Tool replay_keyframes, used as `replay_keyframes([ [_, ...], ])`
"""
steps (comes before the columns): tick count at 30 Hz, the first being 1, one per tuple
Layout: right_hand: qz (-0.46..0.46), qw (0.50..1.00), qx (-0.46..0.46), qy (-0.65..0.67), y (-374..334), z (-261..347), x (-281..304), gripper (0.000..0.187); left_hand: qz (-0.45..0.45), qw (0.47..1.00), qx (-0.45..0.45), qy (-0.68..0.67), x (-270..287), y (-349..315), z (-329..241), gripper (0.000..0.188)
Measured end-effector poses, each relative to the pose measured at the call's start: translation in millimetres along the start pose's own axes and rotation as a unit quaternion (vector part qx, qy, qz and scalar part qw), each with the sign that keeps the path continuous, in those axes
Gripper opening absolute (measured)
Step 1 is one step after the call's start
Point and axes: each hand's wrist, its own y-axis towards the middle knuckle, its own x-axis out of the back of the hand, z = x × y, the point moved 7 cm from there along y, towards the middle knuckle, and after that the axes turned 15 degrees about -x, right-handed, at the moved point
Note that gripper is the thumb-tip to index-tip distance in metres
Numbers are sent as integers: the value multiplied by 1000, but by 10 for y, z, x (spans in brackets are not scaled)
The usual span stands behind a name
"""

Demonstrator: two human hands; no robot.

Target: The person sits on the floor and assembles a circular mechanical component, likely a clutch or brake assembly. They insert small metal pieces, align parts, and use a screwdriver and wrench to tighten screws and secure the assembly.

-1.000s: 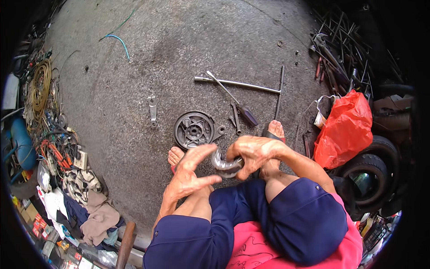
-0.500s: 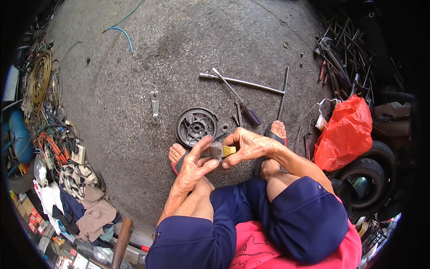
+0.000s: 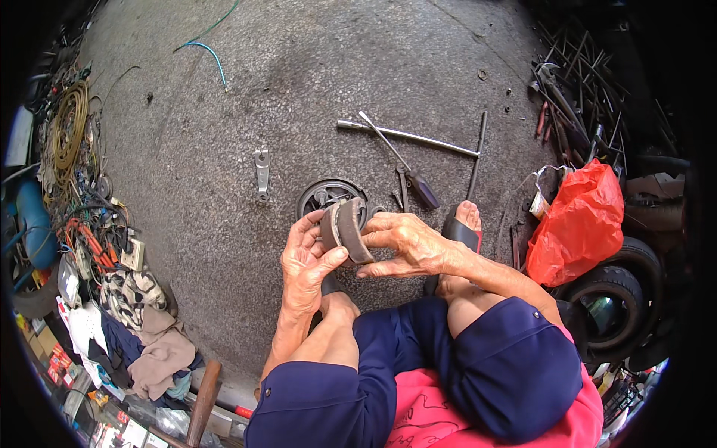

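Between my hands, just above the ground, is a pair of curved brake shoes [image 3: 351, 231] with worn brown-grey faces. My left hand [image 3: 305, 263] closes on their left side, thumb below and fingers behind. The fingers of my right hand [image 3: 407, 243] press against their right side. Beyond them on the ground lies a round metal brake plate [image 3: 308, 200], partly hidden by the shoes and my left fingers.
A metal lever arm [image 3: 262, 178] lies left of the plate. To the right are a screwdriver [image 3: 422, 190], a wrench [image 3: 403, 188] and a long T-handle wrench [image 3: 429, 140]. Farther right sit a red plastic bag [image 3: 579, 224], tires [image 3: 609, 287] and piled tools [image 3: 560, 97]. Clothes [image 3: 160, 358] lie at left.
The brake shoes have turned, so their broad curved faces show where a yellow edge was visible. My left hand has come up around their side, and my right hand has shifted its fingers along them.
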Motion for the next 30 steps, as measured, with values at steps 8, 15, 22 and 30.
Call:
replay_keyframes([
  [8,96,903,-246,338,71,-326,-241,40,46,996,5,80,41,-73,-2,67],
  [15,15,984,-108,144,204,-200,-318,51,-37,989,-33,138,318,-140,-1,66],
  [22,-21,998,-54,-6,398,114,-543,35,-57,987,-83,126,687,-21,210,65],
  [30,-92,992,-10,-90,375,154,-627,30,-86,982,-53,159,895,68,347,50],
])
